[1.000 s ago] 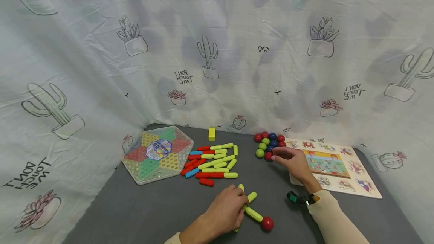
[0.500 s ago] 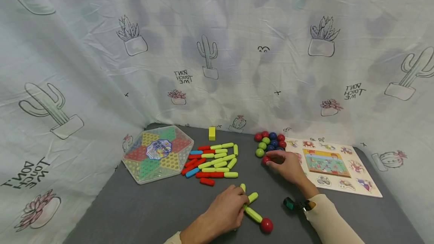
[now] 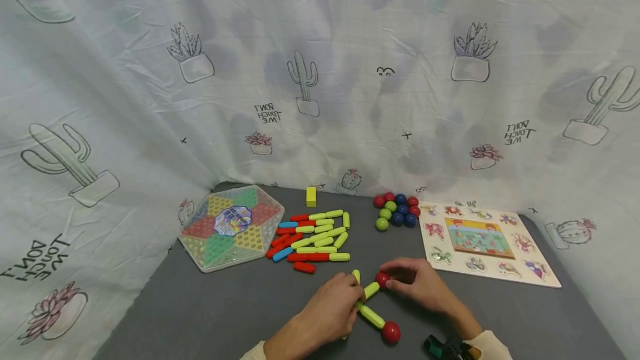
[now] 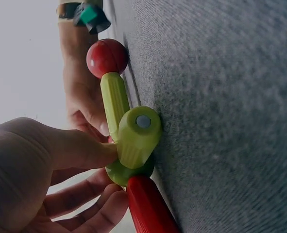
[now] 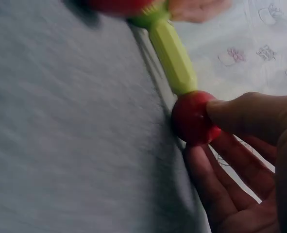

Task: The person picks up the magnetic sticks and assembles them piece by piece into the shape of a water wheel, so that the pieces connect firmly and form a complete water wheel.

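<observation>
My left hand (image 3: 332,307) pinches a magnetic rod-and-ball build at its middle. There, in the left wrist view, yellow-green rods and a red rod (image 4: 150,204) meet at a green ball (image 4: 126,174). A rod with a round grey spot in its end (image 4: 141,131) points at that camera. My right hand (image 3: 417,285) grips a red ball (image 5: 194,119) between thumb and fingers. This ball touches the free end of a yellow-green rod (image 5: 172,56). A second red ball (image 3: 391,333) sits on the end of the nearer rod (image 3: 372,316). In the head view, my left hand hides the middle.
Loose red, blue and yellow-green rods (image 3: 315,241) lie at the table's middle. Red, green and blue balls (image 3: 396,219) cluster behind. A hexagonal game box (image 3: 232,226) stands left, a picture puzzle board (image 3: 480,243) right, and a yellow block (image 3: 311,197) near the curtain.
My right hand has taken a red ball from the cluster and brought it toward me to the end of a yellow-green rod. My left hand has stayed in place on the build.
</observation>
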The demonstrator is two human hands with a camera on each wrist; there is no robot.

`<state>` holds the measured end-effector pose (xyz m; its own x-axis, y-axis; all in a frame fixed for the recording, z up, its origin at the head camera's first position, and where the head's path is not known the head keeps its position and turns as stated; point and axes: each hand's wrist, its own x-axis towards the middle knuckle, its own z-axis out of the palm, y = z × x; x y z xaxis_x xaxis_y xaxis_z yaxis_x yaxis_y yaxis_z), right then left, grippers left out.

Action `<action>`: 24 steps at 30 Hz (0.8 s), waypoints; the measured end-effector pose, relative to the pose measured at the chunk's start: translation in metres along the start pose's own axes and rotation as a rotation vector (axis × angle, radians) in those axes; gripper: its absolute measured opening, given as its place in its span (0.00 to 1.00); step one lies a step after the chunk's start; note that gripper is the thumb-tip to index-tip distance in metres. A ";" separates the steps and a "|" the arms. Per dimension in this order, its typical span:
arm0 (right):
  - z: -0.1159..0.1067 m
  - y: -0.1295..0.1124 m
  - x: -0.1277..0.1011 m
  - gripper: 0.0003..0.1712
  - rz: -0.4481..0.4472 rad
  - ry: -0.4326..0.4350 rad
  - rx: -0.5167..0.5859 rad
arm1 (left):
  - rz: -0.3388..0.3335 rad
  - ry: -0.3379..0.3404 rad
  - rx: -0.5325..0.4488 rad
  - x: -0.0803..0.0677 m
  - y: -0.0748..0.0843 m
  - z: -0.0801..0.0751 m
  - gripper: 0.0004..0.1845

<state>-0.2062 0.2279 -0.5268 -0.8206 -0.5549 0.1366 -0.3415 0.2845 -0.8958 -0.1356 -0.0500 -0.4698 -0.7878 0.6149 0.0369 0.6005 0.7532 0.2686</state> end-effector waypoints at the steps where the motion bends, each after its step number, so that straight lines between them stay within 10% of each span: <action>1: 0.001 0.000 -0.002 0.18 -0.009 0.004 0.003 | -0.003 -0.004 -0.004 0.000 0.000 0.000 0.09; 24: -0.004 -0.008 -0.017 0.11 0.047 -0.070 0.008 | -0.075 -0.001 -0.017 -0.001 -0.001 -0.002 0.08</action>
<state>-0.1914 0.2376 -0.5199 -0.8017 -0.5942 0.0645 -0.2993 0.3058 -0.9038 -0.1360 -0.0516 -0.4685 -0.8304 0.5569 0.0150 0.5372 0.7933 0.2865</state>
